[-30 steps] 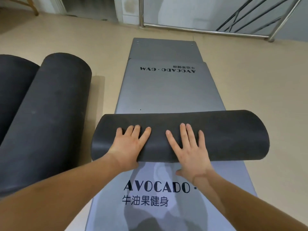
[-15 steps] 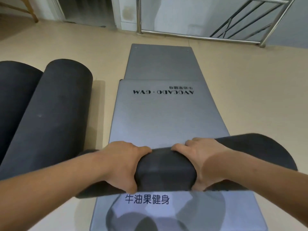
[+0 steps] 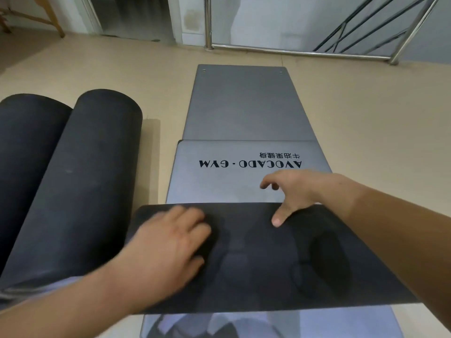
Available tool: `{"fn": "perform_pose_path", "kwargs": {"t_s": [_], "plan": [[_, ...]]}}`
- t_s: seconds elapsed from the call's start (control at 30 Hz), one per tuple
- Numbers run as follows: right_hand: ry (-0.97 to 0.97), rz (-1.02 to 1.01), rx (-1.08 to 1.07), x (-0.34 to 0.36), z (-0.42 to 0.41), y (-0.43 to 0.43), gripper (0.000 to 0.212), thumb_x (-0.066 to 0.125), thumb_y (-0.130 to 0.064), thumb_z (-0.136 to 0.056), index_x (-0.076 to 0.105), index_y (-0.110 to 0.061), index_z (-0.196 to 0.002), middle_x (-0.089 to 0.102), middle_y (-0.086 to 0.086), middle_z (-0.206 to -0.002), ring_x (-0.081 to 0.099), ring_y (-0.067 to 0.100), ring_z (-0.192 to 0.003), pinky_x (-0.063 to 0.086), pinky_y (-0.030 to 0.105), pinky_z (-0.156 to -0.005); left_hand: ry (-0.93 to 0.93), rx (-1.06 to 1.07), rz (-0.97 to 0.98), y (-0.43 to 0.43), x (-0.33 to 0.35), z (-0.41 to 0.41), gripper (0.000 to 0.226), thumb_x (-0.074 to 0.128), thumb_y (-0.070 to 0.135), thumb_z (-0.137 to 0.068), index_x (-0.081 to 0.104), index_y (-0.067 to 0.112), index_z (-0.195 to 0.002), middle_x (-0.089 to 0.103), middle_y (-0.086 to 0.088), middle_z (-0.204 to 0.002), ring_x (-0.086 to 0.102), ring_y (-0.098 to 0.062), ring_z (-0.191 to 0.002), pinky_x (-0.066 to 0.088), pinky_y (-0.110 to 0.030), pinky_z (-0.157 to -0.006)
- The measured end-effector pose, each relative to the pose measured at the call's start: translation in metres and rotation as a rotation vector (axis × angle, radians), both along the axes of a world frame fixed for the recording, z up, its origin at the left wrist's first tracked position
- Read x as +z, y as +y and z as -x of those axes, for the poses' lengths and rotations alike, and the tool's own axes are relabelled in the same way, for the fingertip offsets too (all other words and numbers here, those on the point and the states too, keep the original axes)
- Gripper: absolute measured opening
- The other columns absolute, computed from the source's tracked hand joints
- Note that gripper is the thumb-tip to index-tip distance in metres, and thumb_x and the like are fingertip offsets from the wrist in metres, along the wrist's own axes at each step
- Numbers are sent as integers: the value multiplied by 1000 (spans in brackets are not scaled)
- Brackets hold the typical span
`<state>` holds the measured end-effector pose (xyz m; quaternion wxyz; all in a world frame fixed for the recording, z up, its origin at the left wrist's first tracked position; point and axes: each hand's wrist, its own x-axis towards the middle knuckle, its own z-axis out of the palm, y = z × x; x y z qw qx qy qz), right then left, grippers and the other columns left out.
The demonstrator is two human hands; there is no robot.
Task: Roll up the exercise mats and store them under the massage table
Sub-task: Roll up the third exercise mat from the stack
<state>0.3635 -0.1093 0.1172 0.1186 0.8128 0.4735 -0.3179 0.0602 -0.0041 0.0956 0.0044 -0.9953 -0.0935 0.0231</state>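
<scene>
Bare forearms, no sleeves; left hand [image 3: 168,242], right hand [image 3: 296,191].

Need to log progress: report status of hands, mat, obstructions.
Left hand flat on the roll; right hand open past its front edge. Gray mat partly rolled. Two finished rolls lie beside; path ahead clear.

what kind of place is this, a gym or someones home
Most likely a gym or fitness studio: the grey mat being rolled is printed AVOCADO GYM, two rolled black mats lie beside it on the bare tiled floor, and a steel railing runs along the far edge.
</scene>
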Motion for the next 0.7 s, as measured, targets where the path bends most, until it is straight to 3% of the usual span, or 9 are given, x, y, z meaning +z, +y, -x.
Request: {"fn": "perform_pose_path", "kwargs": {"t_s": [0.07, 0.13, 0.17, 0.23, 0.37, 0.43, 0.5, 0.6, 0.7], "plan": [[-206, -61, 23, -4, 1, 4, 82, 86, -64, -76, 51, -34, -144, 59, -7, -141, 60, 24, -127, 50, 40, -96, 110, 0, -2, -21, -20, 8, 90, 66, 72, -65, 67, 18, -138, 61, -12, -146, 66, -35, -122, 62, -48, -89], [-402, -115, 87, -9, 14, 4, 59, 75, -59, -91, 56, -27, -137, 60, -1, -134, 60, 26, -123, 48, 37, -89, 387, 73, 32, -31, -44, 2, 122, 67, 71, -80, 10, 9, -168, 3, -22, -175, 16, -49, -158, 28, -67, -121], [-476, -159, 137, -13, 24, 2, 47, 68, -52, -99, 56, -23, -134, 59, 2, -131, 59, 27, -121, 47, 37, -88, 502, 131, 49, -32, -52, -2, 128, 64, 69, -87, -20, 9, -163, -25, -21, -171, -14, -47, -159, 5, -65, -127], [-524, -274, 228, -24, 47, -11, 36, 57, -44, -105, 57, -20, -132, 57, 4, -127, 59, 29, -119, 46, 38, -88, 498, 164, 19, -22, -63, -14, 136, 61, 74, -88, -39, 8, -154, -40, -20, -165, -32, -45, -154, -10, -62, -127], [-489, -571, 244, -48, 83, -62, 72, 54, -74, -77, 73, -17, -116, 66, 10, -110, 68, 36, -98, 60, 48, -78, 458, 186, -3, 2, -73, -39, 147, 68, 80, -78, -32, 9, -158, -31, -17, -170, -25, -42, -157, -5, -61, -129], [-530, -514, 257, -66, 89, -85, 95, 72, -77, -60, 71, -12, -130, 68, 20, -122, 69, 43, -109, 61, 56, -82, 469, 168, 23, 14, -71, -49, 150, 74, 80, -71, -25, 14, -162, -21, -12, -174, -16, -37, -161, 0, -58, -130], [-457, -301, 223, -80, 89, -90, 131, 86, -77, -50, 48, -7, -154, 53, 35, -146, 57, 52, -132, 53, 67, -99, 442, 154, 86, 28, -61, -59, 151, 80, 78, -63, -14, 19, -166, -6, -7, -176, -1, -32, -162, 8, -54, -132], [-457, -120, 153, -89, 80, -71, 152, 77, -72, -78, -37, -7, -154, -11, 34, -170, -3, 52, -160, 10, 70, -124, 422, 151, 169, 55, -41, -80, 150, 84, 78, -55, 0, 25, -166, 14, -1, -175, 17, -26, -160, 18, -48, -131], [-476, -147, 173, -84, 65, -50, 139, 72, -67, -84, -34, -14, -158, -8, 28, -172, -5, 47, -161, 4, 65, -128, 440, 180, 198, 70, -27, -96, 146, 86, 74, -58, 1, 27, -167, 11, -1, -175, 14, -26, -160, 17, -51, -131]]}}
